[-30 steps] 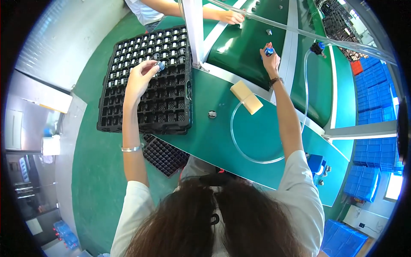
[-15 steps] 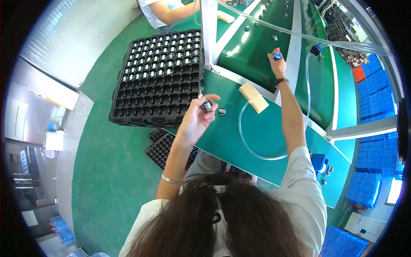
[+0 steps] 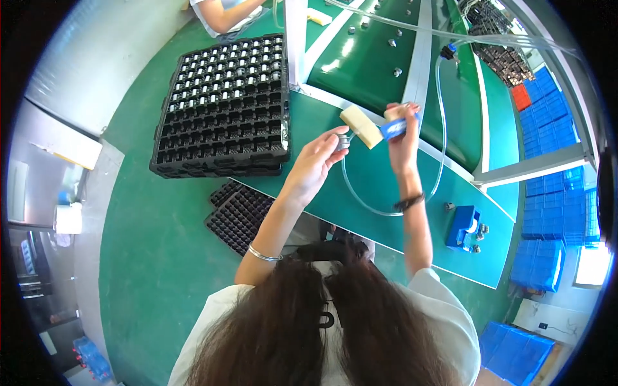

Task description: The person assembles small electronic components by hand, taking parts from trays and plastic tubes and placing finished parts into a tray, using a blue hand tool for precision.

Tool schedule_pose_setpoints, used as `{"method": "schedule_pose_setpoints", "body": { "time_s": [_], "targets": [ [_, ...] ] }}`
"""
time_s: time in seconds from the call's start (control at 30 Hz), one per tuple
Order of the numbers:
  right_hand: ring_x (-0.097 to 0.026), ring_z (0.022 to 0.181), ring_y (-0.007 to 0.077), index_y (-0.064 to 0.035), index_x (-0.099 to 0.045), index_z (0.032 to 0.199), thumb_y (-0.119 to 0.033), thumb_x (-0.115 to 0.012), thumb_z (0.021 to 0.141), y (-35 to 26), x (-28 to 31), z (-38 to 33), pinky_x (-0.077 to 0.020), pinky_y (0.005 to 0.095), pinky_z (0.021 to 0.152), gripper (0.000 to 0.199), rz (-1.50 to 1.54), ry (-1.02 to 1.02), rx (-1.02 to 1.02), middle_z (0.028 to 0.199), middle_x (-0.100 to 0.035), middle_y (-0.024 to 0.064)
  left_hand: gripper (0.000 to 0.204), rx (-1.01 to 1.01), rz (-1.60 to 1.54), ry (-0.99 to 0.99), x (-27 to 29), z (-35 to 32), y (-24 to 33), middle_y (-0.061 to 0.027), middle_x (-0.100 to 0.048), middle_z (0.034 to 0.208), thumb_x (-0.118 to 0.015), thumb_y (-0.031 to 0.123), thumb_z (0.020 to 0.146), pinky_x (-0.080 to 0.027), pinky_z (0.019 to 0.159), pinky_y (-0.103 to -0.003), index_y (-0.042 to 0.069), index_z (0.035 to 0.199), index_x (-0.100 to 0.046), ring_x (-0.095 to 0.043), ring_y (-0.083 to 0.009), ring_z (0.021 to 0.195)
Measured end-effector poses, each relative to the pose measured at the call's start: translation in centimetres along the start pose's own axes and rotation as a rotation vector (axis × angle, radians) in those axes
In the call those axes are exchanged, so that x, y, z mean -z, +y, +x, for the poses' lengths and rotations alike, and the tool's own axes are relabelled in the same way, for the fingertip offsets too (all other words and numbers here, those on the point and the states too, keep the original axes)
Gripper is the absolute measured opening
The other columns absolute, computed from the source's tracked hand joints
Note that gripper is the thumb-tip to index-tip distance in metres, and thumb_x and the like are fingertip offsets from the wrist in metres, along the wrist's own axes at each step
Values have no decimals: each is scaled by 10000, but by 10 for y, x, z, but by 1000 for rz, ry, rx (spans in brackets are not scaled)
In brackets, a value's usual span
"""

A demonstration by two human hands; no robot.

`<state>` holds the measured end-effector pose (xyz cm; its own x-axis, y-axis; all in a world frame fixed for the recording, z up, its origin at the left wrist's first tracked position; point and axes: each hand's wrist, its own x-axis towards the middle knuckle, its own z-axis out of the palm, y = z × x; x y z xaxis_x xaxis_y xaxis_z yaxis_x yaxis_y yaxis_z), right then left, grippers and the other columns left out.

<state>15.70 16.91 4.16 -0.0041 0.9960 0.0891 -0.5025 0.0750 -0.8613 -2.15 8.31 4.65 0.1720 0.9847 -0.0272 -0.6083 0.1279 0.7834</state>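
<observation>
Two hands raised over the green surface (image 3: pixel 386 186), close together, not touching. Left hand (image 3: pixel 315 164): fingertips pinched on a small metal part (image 3: pixel 343 141), held just above the surface edge. Right hand (image 3: pixel 400 132): closed around a blue tool (image 3: pixel 394 127), its nose aimed left toward the part. Gap between part and tool taken up by a beige sponge block (image 3: pixel 362 127) lying on the surface; cannot tell if either touches it. Clear hose (image 3: pixel 360 193) looped across the surface under both hands, running up and right to a blue fitting (image 3: pixel 452 47). Dark band on right wrist, thin bracelet (image 3: pixel 264 255) on left forearm.

Left of the hands: black compartment tray (image 3: pixel 222 106) on the surface, upper rows filled with small metal pieces, lower rows bare. More black trays (image 3: pixel 239 212) lower down, beside the surface edge, over green floor. Beyond the hands: conveyor belt (image 3: pixel 367 58) with scattered small metal parts, white rails on both sides. Right on the surface: blue fixture (image 3: pixel 463 226) with a few small metal bits next to it. Far right: stacked blue crates (image 3: pixel 547 161). Top edge: another person's arm (image 3: pixel 225 14) in a white sleeve, at the belt, well apart from both hands.
</observation>
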Motion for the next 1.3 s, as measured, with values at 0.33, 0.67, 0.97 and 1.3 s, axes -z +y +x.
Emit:
{"method": "schedule_pose_setpoints", "body": {
  "time_s": [0.33, 0.67, 0.97, 1.3],
  "targets": [
    [-510, 921, 103, -41, -494, 1091, -358, -503, 866, -5, -28, -85, -404, 241, 791, 389, -104, 45, 70, 996, -530, 34, 295, -71, 234, 15, -37, -22, -2, -42, -594, 1003, -542, 161, 887, -375, 874, -213, -41, 1101, -561, -518, -76, 957],
    [-524, 928, 145, -46, -454, 1111, -372, -458, 882, 5, -31, -101, -423, 283, 814, 399, 71, 114, 118, 1009, -516, 54, 315, -82, 209, 53, -39, -33, -12, -40, -602, 994, -504, 196, 907, -387, 825, -240, -43, 1105, -560, -514, -76, 914],
    [-541, 870, 162, -71, -454, 1088, -396, -426, 892, -4, -34, -107, -441, 291, 757, 381, 270, 65, -52, 978, -522, 54, 293, -54, 202, 12, -43, -38, -7, -50, -615, 966, -516, 170, 899, -394, 845, -236, -54, 1079, -577, -536, -79, 899],
    [-511, 929, 147, -68, -425, 1109, -344, -454, 889, -3, -32, -114, -427, 288, 800, 355, 34, 96, 146, 1047, -480, 62, 255, -96, 192, 79, -46, -42, -9, -70, -617, 943, -589, 98, 852, -444, 801, -215, -68, 1045, -588, -564, -86, 861]
  ]
}}
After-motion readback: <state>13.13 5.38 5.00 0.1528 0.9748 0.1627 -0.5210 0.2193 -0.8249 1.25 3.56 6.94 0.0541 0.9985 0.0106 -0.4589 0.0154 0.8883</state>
